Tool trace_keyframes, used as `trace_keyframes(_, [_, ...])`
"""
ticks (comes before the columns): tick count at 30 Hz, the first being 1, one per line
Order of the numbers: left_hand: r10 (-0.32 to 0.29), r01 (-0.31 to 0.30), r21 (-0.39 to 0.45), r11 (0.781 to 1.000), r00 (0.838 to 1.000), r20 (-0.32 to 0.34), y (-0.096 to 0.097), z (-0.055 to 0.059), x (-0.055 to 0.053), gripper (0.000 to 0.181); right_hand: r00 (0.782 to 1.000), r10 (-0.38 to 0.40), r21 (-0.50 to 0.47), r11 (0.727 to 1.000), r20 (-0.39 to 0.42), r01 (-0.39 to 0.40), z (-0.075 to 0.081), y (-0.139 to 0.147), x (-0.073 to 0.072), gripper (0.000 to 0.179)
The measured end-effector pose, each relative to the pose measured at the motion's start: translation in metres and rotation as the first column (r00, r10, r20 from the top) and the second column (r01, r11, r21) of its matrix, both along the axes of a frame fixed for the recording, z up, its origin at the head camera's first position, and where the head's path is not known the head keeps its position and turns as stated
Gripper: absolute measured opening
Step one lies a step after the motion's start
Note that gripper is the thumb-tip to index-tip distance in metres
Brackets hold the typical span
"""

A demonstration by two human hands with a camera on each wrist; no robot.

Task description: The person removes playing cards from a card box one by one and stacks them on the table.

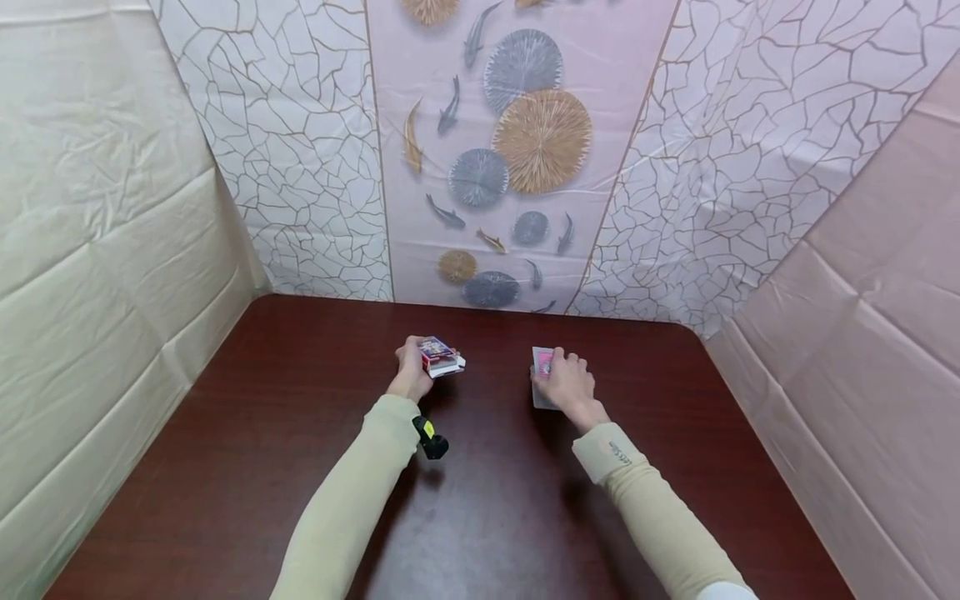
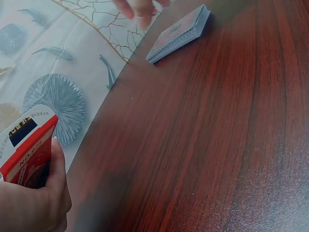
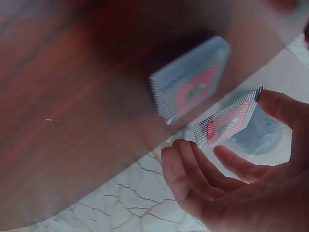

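My left hand (image 1: 409, 371) grips a red and blue playing card box (image 1: 438, 353), its white end flap standing out. In the left wrist view the fingers wrap the red side of the card box (image 2: 36, 157). To the right, my right hand (image 1: 572, 383) holds a playing card (image 3: 229, 123) with a pink and white patterned back, between thumb and fingers. A deck of playing cards (image 3: 193, 87) with the same backs lies stacked on the table, close beside the held card. In the head view the right hand partly covers the deck.
The dark red wooden table (image 1: 480, 517) has patterned cloth (image 1: 300, 150) hanging behind its far edge and plain cloth walls (image 1: 97, 250) at both sides. A black wrist device (image 1: 431, 437) with a yellow label sits at the left cuff.
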State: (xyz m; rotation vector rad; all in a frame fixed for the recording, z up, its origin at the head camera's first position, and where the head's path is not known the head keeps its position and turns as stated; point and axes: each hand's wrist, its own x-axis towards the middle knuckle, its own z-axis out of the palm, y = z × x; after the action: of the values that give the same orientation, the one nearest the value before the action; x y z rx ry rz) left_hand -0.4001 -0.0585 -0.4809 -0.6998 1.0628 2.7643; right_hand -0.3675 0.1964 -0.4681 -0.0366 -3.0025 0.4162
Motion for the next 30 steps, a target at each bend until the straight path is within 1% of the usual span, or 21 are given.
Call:
trace_keyframes(4, [-0.011,0.012,-0.012,1.000,1.000,0.025,-0.001,0.001,0.000,0.056,0.999,-0.030,0.023,0.999,0.016,0.029,-0.009,0.004,0.001,0.056])
trace_keyframes(10, [-0.018,0.019,-0.011,1.000,0.999,0.034,-0.002,0.004,0.001,0.058,0.999,-0.033,0.047,0.998,0.032,0.031,-0.019,0.002,0.003,0.057])
trace_keyframes(13, [-0.022,0.022,-0.012,1.000,0.999,0.027,-0.002,0.006,0.002,0.056,0.999,-0.034,0.048,0.998,0.030,0.033,-0.022,0.000,0.002,0.058])
trace_keyframes(19, [-0.025,0.024,0.040,0.999,1.000,0.007,-0.005,0.007,0.003,0.054,0.999,-0.039,0.047,0.998,0.038,0.037,-0.024,-0.002,0.001,0.057])
trace_keyframes(20, [-0.023,0.023,0.041,0.999,1.000,0.012,-0.006,0.008,0.003,0.054,0.998,-0.039,0.046,0.998,0.039,0.037,-0.024,-0.003,0.000,0.058])
trace_keyframes(25, [-0.018,0.018,0.018,1.000,0.999,0.028,-0.007,0.007,0.002,0.055,0.998,-0.042,0.045,0.998,0.047,0.040,-0.023,-0.003,0.000,0.059])
trace_keyframes(30, [-0.012,0.011,0.011,1.000,1.000,0.013,-0.006,0.004,0.000,0.053,0.998,-0.041,0.056,0.998,0.054,0.038,-0.025,-0.005,-0.001,0.058])
